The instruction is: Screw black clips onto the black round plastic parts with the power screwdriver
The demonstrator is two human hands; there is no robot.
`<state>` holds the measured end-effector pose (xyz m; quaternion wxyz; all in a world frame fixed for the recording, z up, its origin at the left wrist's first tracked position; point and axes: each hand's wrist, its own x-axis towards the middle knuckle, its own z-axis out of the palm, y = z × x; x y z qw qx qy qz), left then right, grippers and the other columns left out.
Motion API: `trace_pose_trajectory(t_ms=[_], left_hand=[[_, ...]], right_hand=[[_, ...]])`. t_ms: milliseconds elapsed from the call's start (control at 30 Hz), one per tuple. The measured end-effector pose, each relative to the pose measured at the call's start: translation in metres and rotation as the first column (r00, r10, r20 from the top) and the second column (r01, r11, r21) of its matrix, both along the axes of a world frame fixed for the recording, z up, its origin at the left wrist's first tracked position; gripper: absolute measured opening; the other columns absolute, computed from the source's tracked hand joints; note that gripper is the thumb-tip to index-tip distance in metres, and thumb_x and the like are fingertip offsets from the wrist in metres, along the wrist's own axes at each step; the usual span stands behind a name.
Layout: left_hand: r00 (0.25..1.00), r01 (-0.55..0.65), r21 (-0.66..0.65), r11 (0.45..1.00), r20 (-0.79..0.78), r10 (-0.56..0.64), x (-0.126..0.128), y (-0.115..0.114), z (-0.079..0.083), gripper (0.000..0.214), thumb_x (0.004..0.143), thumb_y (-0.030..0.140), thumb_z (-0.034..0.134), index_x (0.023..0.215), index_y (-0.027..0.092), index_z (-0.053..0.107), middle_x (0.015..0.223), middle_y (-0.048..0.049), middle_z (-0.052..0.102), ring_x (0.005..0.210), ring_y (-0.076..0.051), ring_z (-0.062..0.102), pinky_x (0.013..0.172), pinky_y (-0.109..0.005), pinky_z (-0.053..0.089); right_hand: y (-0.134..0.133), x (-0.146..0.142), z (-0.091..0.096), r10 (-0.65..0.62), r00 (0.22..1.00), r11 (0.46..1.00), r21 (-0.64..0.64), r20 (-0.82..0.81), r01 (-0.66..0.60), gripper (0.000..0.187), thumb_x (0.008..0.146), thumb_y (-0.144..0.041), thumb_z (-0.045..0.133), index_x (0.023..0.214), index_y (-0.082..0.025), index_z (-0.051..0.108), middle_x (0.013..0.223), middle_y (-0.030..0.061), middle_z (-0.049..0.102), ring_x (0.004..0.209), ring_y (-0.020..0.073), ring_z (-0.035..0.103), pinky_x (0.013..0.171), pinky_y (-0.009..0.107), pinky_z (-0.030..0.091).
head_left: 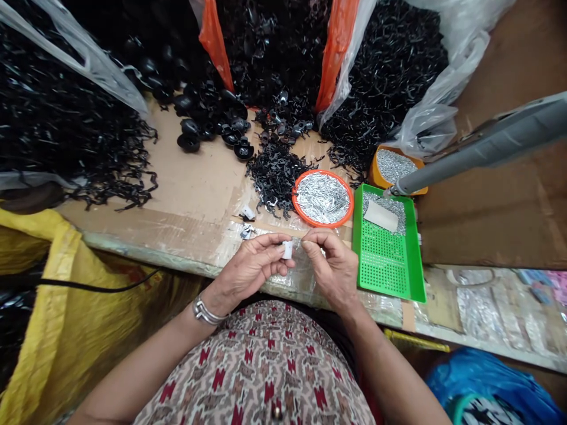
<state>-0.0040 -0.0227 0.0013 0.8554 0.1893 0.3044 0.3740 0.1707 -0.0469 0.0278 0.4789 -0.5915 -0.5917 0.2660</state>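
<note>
My left hand [261, 260] pinches a small white plastic block [287, 250] between thumb and fingers. Close by on its right, my right hand [330, 260] is closed, thumb pressed to forefinger; whatever it may hold is too small to make out. Both hands are above the front edge of the workbench. Just beyond the left hand lie two small white-and-black pieces [247, 221]. Behind the hands, a red-rimmed round dish [353, 203] holds many thin silvery pins [322, 198]. A heap of small black plastic parts [277, 174] sits to its left.
A green perforated tray [383, 268] with tiny metal parts and a pale card [381, 216] stands at right. Over it reaches a grey metal arm [482, 144]. Behind is a yellow tub [376, 171] of metal bits. Bags of black parts [390, 71] line the back; yellow sacking [84, 319] hangs left.
</note>
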Motion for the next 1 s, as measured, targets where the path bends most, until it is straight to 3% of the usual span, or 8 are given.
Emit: trace_pose_trajectory(t_ms=[367, 600, 1000], left_hand=[[0.999, 0.016, -0.010, 1.000, 0.045, -0.015, 0.001, -0.003, -0.002, 0.025, 0.083, 0.015, 0.082, 0.107, 0.011, 0.078, 0.091, -0.0085, 0.076, 0.073, -0.015, 0.076, 0.063, -0.019, 0.060], [0.998, 0.028, -0.001, 1.000, 0.048, -0.028, 0.003, -0.003, -0.003, 0.024, 0.084, 0.014, 0.080, 0.108, 0.011, 0.078, 0.092, -0.0089, 0.077, 0.074, -0.016, 0.076, 0.063, -0.019, 0.060], [1.000, 0.019, -0.021, 1.000, 0.022, -0.019, 0.003, -0.003, -0.005, 0.027, 0.082, 0.015, 0.082, 0.108, 0.010, 0.078, 0.091, -0.0105, 0.077, 0.074, -0.017, 0.076, 0.062, -0.020, 0.060]], right_hand=[[-0.003, -0.011, -0.013, -0.048, 0.999, 0.997, 0.064, -0.007, 0.048, 0.010, 0.092, -0.017, 0.064, 0.083, -0.021, 0.066, 0.083, -0.0005, 0.069, 0.078, 0.0128, 0.066, 0.076, 0.027, 0.054], [-0.007, -0.013, -0.018, -0.138, 0.989, 0.988, 0.057, -0.050, 0.141, 0.006, 0.092, -0.020, 0.066, 0.086, -0.021, 0.067, 0.082, -0.0004, 0.070, 0.076, 0.0136, 0.066, 0.075, 0.029, 0.055], [-0.009, -0.017, -0.020, -0.118, 0.990, 0.989, 0.078, -0.082, 0.124, 0.008, 0.092, -0.017, 0.065, 0.085, -0.021, 0.067, 0.080, -0.0016, 0.068, 0.077, 0.0132, 0.065, 0.075, 0.028, 0.053]])
